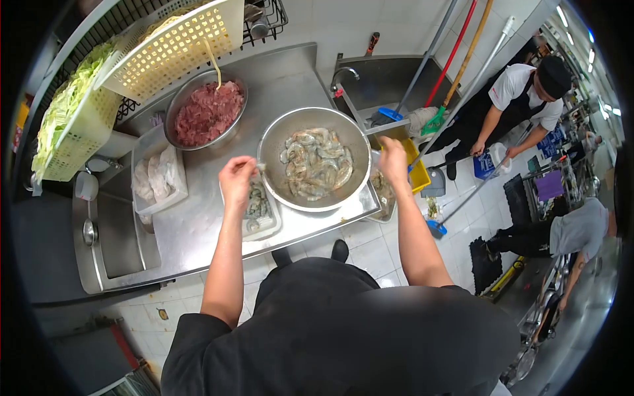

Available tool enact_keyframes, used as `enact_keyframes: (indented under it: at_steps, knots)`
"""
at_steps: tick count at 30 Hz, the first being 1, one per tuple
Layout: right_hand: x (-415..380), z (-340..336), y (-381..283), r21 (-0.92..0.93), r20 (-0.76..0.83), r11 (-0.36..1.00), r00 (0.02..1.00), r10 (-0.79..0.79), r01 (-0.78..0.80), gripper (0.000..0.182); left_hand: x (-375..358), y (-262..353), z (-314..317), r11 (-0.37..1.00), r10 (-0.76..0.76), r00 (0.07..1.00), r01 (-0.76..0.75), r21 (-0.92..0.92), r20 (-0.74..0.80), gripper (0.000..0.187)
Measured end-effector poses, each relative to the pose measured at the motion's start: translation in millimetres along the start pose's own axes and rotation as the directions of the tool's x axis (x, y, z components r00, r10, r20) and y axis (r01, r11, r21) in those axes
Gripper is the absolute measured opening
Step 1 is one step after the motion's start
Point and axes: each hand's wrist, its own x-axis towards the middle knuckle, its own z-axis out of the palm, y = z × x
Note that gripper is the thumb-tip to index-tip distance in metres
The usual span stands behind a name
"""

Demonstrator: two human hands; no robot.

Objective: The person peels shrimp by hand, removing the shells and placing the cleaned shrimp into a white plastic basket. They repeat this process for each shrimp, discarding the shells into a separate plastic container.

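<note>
A steel bowl (pixel 267 165) of raw, grey, unpeeled-looking shrimp (pixel 317 162) stands on the counter in front of me. At its left rim my left hand (pixel 238 178) is closed in a pinch, with a small greyish shrimp at the fingertips. Below that hand is a clear plastic tub (pixel 269 231) holding grey shrimp. My right hand (pixel 394 160) hangs just past the bowl's right rim, fingers curled; what they hold, if anything, is too small to make out. Under it, partly hidden by the bowl, another clear container (pixel 385 201) holds brownish bits.
A bowl of chopped red meat (pixel 208 113) and a bin of bagged pale food (pixel 158 175) stand left. Perforated baskets (pixel 175 56) with greens rise behind them. A sink (pixel 376 76) with leaning mop handles (pixel 452 49) is at back right. Two co-workers (pixel 522 99) are at right.
</note>
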Motion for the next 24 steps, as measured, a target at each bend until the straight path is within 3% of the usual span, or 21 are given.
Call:
enact_keyframes:
  at_steps: [2,3,4,6,7,8,10,11,14,15,17,18,20,21,23,24]
  knots:
    - [10,21,-35,0.083,0.122,0.968,0.961,-0.246,0.237,0.026,1,-34,-33,0.996,-0.003,0.998,0.010,0.092,-0.069,0.013]
    - [14,36,-51,0.053,0.258,0.975,0.940,-0.224,0.218,0.024,0,-52,-49,0.902,-0.065,0.998,0.049,0.429,0.024,0.013]
    - [16,52,-67,0.021,0.388,0.978,0.900,-0.197,0.205,0.023,-2,-61,-58,0.698,-0.154,0.984,0.046,0.715,0.087,0.013]
    - [19,78,-96,-0.249,0.652,0.955,0.757,0.044,0.160,0.021,-11,-63,-55,0.764,-0.087,0.994,0.023,0.645,0.067,0.014]
    - [16,88,-102,-0.277,0.693,0.937,0.719,0.042,0.213,0.023,-15,-61,-48,0.822,-0.025,0.999,-0.006,0.569,0.047,0.015]
    - [12,94,-104,-0.273,0.695,0.937,0.718,0.034,0.219,0.023,-16,-58,-42,0.822,-0.022,0.999,-0.004,0.569,0.039,0.015]
    - [0,119,-97,-0.325,0.643,0.890,0.765,-0.041,0.321,0.024,-18,-33,-22,0.883,0.128,0.992,-0.104,0.457,-0.021,0.016]
    - [-5,132,-88,-0.307,0.602,0.917,0.798,-0.019,0.254,0.025,-21,-20,-7,0.913,0.141,0.989,-0.113,0.391,-0.044,0.017]
    - [-3,122,-97,-0.254,0.660,0.951,0.750,0.039,0.175,0.026,-18,-16,32,0.937,0.135,0.985,-0.163,0.309,0.111,0.020]
    - [-6,109,-108,-0.255,0.661,0.950,0.750,0.035,0.181,0.026,-15,-18,48,0.960,0.068,0.984,-0.110,0.259,0.165,0.022]
    - [-16,76,-136,-0.170,0.624,0.964,0.779,-0.053,0.202,0.025,-7,-20,80,0.973,-0.231,0.953,0.221,0.071,0.197,0.032]
    - [-24,73,-138,-0.171,0.617,0.964,0.785,-0.057,0.205,0.025,-4,-22,91,0.975,-0.221,0.954,0.212,0.069,0.200,0.032]
    - [-39,68,-138,-0.142,0.515,0.863,0.781,-0.353,0.484,0.029,4,-31,109,0.881,-0.409,0.854,0.461,-0.105,0.322,0.033]
    - [-41,63,-139,-0.149,0.505,0.865,0.789,-0.350,0.479,0.029,7,-35,115,0.939,-0.341,0.906,0.338,0.056,0.251,0.032]
    - [-44,50,-134,-0.079,0.377,0.736,0.704,-0.603,0.672,0.030,11,-45,121,0.955,-0.298,0.920,0.288,0.078,0.253,0.031]
    - [-42,38,-136,-0.095,0.369,0.746,0.719,-0.589,0.659,0.030,12,-44,124,0.965,-0.260,0.934,0.244,0.095,0.244,0.030]
